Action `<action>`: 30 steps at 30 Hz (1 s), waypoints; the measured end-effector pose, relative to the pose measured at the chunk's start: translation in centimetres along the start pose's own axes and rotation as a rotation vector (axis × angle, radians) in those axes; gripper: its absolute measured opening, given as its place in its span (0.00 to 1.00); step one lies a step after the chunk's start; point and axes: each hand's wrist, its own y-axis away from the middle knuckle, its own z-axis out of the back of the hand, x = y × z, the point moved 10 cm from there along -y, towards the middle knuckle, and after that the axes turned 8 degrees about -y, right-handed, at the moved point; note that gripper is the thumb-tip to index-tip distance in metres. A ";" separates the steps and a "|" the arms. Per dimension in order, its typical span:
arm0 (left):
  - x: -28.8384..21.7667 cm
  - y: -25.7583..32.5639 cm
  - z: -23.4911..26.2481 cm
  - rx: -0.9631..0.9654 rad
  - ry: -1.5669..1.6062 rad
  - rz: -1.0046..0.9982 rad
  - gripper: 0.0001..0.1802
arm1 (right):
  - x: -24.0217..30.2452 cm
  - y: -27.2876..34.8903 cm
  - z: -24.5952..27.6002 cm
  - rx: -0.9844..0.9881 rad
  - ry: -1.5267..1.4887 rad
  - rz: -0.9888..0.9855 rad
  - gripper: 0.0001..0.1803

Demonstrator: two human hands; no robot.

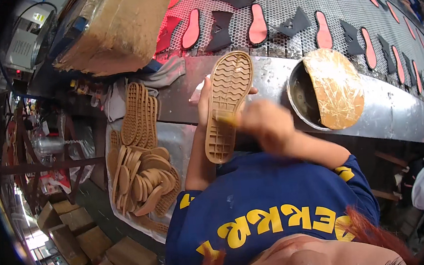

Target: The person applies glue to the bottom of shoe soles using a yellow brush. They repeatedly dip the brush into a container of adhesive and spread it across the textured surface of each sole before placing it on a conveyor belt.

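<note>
While the left hand [203, 99] grips a tan rubber shoe sole [229, 106] from behind, tread side up, fingers closed around its edge, the right hand [264, 123] is blurred over the sole's lower half, curled around a small tool that cannot be made out. Sole: held upright just in front of the metal conveyor edge [267, 77]. Left of the sole: a heap of tan soles [142, 174] on a metal tray [182, 140]. Right of the sole: a round metal pot [304, 99] sunk in the conveyor edge, half covered by a stained board [337, 88]. Beyond the sole: mesh belt [276, 0] carrying pink insoles [257, 24] and dark cut pieces [220, 31].
</note>
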 end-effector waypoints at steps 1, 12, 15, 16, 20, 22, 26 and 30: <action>-0.1 -0.2 -0.1 0.031 0.023 0.008 0.41 | 2.0 0.0 -0.7 0.051 -0.102 0.074 0.16; 1.0 -4.9 1.9 0.062 -0.112 -0.026 0.42 | -2.5 2.3 4.1 -0.090 -0.293 -0.257 0.19; -3.7 -14.0 2.1 -0.037 -0.150 -0.256 0.41 | -3.9 4.5 11.8 -0.523 -0.399 -0.423 0.18; -6.0 -17.6 0.8 0.007 -0.236 -0.296 0.40 | -3.2 4.8 14.2 -0.701 -0.375 -0.295 0.15; -11.9 -25.0 1.2 -0.236 -0.242 -0.338 0.41 | -1.4 6.7 17.3 -0.823 -0.209 -0.183 0.11; -11.3 -26.9 5.8 -0.326 -0.477 -0.357 0.43 | -1.5 7.5 16.8 -0.753 -0.195 -0.199 0.12; -5.0 -21.0 11.9 -0.391 -1.030 -0.072 0.19 | -3.2 10.6 17.8 -0.792 -0.170 -0.309 0.11; -4.6 -7.7 4.2 -0.314 -1.837 -0.437 0.24 | -3.9 14.0 20.1 -0.865 0.009 -0.393 0.09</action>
